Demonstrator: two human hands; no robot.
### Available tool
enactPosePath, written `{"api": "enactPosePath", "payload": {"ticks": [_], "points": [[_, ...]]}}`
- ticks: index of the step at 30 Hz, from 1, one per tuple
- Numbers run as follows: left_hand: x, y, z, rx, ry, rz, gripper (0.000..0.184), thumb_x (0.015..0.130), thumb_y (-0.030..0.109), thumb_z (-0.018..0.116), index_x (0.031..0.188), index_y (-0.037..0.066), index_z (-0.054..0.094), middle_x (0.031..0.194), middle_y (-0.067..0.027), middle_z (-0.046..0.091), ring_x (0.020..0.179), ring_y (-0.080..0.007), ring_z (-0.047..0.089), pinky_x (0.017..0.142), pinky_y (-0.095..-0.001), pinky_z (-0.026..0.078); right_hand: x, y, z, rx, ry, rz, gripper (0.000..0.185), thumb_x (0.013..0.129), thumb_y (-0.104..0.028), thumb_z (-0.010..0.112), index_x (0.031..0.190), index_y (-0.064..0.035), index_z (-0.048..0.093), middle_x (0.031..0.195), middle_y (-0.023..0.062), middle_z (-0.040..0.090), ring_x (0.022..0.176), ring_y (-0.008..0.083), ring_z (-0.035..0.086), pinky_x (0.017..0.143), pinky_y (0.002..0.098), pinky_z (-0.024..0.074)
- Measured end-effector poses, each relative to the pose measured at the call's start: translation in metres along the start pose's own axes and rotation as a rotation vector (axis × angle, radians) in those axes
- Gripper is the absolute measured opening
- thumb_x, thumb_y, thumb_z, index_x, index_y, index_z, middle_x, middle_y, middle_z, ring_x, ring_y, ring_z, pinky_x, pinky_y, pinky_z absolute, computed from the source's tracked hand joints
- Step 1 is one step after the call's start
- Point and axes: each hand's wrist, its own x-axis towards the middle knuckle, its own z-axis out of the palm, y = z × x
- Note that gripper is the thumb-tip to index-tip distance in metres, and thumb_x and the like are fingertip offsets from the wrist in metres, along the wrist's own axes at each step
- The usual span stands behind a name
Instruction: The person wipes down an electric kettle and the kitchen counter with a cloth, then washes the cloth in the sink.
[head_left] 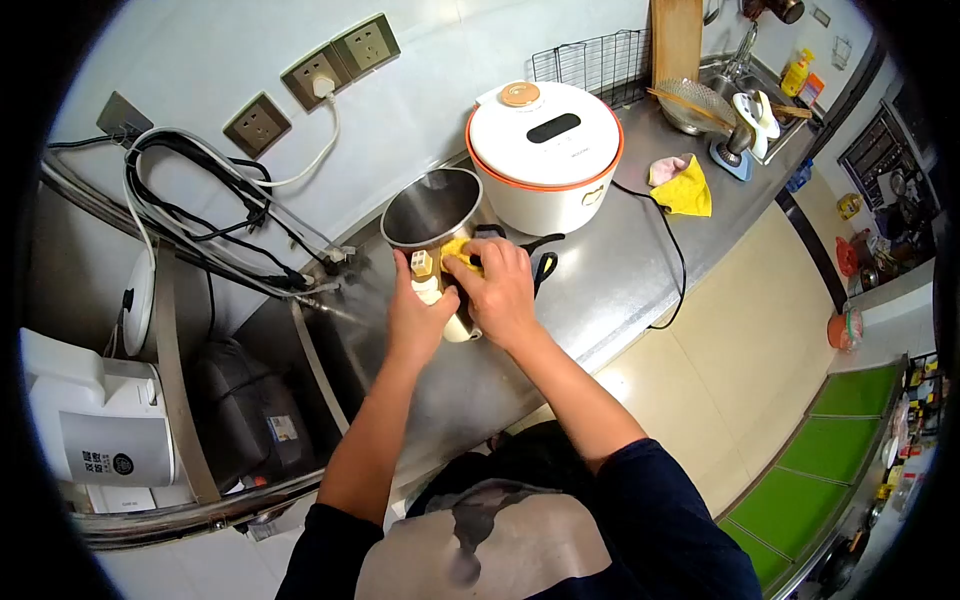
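Left hand (418, 312) had the metal pot (430, 208) gripped over the surface (610, 270), right hand (502, 288) pinching a yellow cloth (458, 252) against it. Looked like mid-wipe, couldn't tell how much was left. White cooker (545, 150) sat just beside.

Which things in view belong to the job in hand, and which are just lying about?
In use:
- metal container, held by the left hand
- yellow cloth, pressed against it by the right hand

Apparently just lying about:
- white cooker
- yellow-and-pink cloth
- white-and-grey appliance
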Motion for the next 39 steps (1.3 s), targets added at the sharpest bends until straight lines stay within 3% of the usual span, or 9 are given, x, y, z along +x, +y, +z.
{"api": "enactPosePath", "payload": {"ticks": [7, 10, 17, 23, 28, 33, 35, 39], "points": [[0.009, -0.006, -0.007, -0.018, -0.042, 0.034, 0.089, 0.073, 0.014, 0.072, 0.144, -0.01, 0.023, 0.11, -0.0168, 0.065, 0.094, -0.0203, 0.065, 0.08, -0.0299, 0.051, -0.003, 0.009, 0.009, 0.041, -0.032, -0.052, 0.042, 0.072, -0.013, 0.066, 0.115, -0.013, 0.068, 0.105, 0.0046, 0.057, 0.102, 0.0257, 0.053, 0.085, 0.0396, 0.0404], [0.013, -0.003, -0.01, -0.184, -0.078, -0.025, 0.088, 0.073, 0.013, 0.072, 0.143, -0.011, 0.024, 0.108, -0.0139, 0.064, 0.092, -0.0172, 0.064, 0.079, -0.0286, 0.051, 0.005, 0.011, 0.007, 0.086, -0.13, -0.08, 0.037, 0.074, -0.014, 0.064, 0.111, -0.0132, 0.07, 0.108, 0.0043, 0.056, 0.106, 0.0254, 0.05, 0.089, 0.0397, 0.0382], [0.014, 0.008, -0.015, -0.141, 0.012, 0.002, 0.079, 0.073, 0.01, 0.069, 0.139, -0.012, 0.03, 0.103, -0.0117, 0.065, 0.087, -0.016, 0.064, 0.076, -0.028, 0.052, 0.011, 0.016, 0.007, 0.066, -0.262, -0.229, 0.03, 0.077, -0.017, 0.061, 0.104, -0.0159, 0.072, 0.11, 0.0027, 0.056, 0.109, 0.0232, 0.049, 0.092, 0.0389, 0.0369], [0.017, 0.007, -0.017, -0.133, -0.048, -0.027, 0.078, 0.073, 0.009, 0.068, 0.139, -0.011, 0.032, 0.098, -0.012, 0.067, 0.078, -0.017, 0.066, 0.072, -0.0281, 0.052, 0.016, 0.021, 0.01, 0.0, -0.165, -0.248, 0.032, 0.079, -0.019, 0.058, 0.109, -0.0182, 0.07, 0.108, 0.0041, 0.055, 0.106, 0.0231, 0.049, 0.089, 0.0381, 0.0383], [0.016, 0.005, -0.014, -0.029, 0.009, -0.014, 0.078, 0.073, 0.012, 0.067, 0.14, -0.007, 0.033, 0.1, -0.0143, 0.067, 0.085, -0.0202, 0.066, 0.077, -0.0315, 0.052, 0.019, 0.027, 0.006, 0.022, -0.003, -0.077, 0.037, 0.075, -0.014, 0.062, 0.111, -0.0186, 0.07, 0.104, 0.0084, 0.056, 0.098, 0.027, 0.054, 0.081, 0.0405, 0.0409], [0.014, 0.016, -0.016, -0.007, -0.016, -0.038, 0.087, 0.07, 0.017, 0.069, 0.143, -0.008, 0.028, 0.104, -0.0163, 0.066, 0.091, -0.0232, 0.065, 0.081, -0.0324, 0.05, 0.012, 0.016, 0.016, -0.018, -0.01, -0.1, 0.039, 0.076, -0.016, 0.061, 0.114, -0.0155, 0.068, 0.103, 0.0072, 0.056, 0.099, 0.0251, 0.053, 0.082, 0.0389, 0.0403], [0.015, 0.012, -0.016, -0.056, -0.042, -0.071, 0.091, 0.069, 0.018, 0.07, 0.144, -0.008, 0.026, 0.105, -0.0167, 0.066, 0.092, -0.024, 0.065, 0.082, -0.0323, 0.05, 0.01, 0.016, 0.014, -0.039, -0.04, -0.172, 0.037, 0.078, -0.02, 0.058, 0.114, -0.0132, 0.067, 0.101, 0.0054, 0.055, 0.098, 0.0238, 0.052, 0.08, 0.0363, 0.0395], [0.026, -0.013, -0.019, -0.016, 0.044, -0.036, 0.09, 0.07, 0.015, 0.069, 0.145, -0.008, 0.025, 0.105, -0.016, 0.065, 0.09, -0.0214, 0.065, 0.08, -0.0314, 0.05, -0.02, 0.034, 0.01, -0.054, -0.297, -0.327, 0.036, 0.08, -0.018, 0.056, 0.114, -0.0205, 0.068, 0.102, 0.0031, 0.053, 0.101, 0.0219, 0.05, 0.081, 0.0351, 0.0395]]}}
